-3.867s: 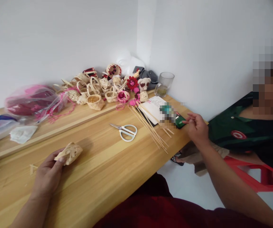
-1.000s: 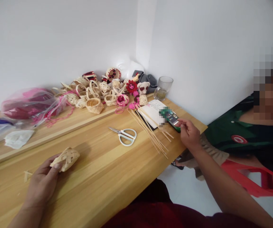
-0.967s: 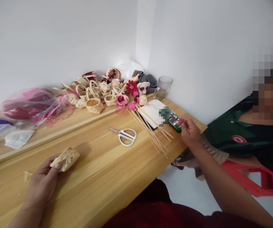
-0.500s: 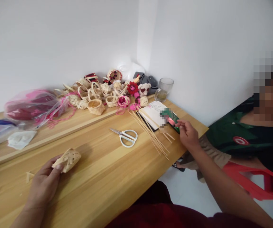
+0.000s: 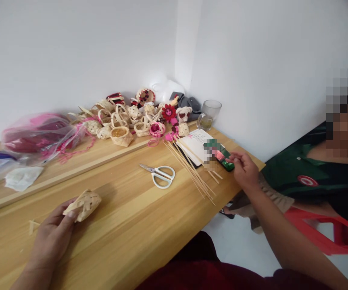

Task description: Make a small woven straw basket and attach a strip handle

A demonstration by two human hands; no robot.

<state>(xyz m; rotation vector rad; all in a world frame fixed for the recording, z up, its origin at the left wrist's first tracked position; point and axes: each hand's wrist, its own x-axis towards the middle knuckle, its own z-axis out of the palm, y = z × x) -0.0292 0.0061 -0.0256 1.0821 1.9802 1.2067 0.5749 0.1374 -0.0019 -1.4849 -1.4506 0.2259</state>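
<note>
My left hand (image 5: 54,227) holds a small woven bamboo basket (image 5: 86,205) above the near left of the table, thumb on its near side and fingers behind it. The basket is tilted, its weave facing up. My right hand (image 5: 246,173) is at the table's right edge, fingers loosely bent and slightly apart, their tips beside a phone (image 5: 228,165) with a green and pink picture. Nothing shows within that hand. Several thin bamboo strips (image 5: 196,177) lie across an open notebook (image 5: 192,139) next to the phone. White-handled scissors (image 5: 163,177) rest, blades slightly apart, in mid-table.
Several small woven baskets (image 5: 121,137) and crocheted toys are heaped by the wall. A glass mug (image 5: 209,114) stands in the corner. Plastic bags (image 5: 37,133) and a white tissue (image 5: 24,178) lie at left. Another person in a green shirt (image 5: 285,161) sits at right on a red stool (image 5: 319,235).
My right hand has drawn slightly right, away from the phone, so more of the phone's end shows. My left hand and the basket have shifted slightly left in view.
</note>
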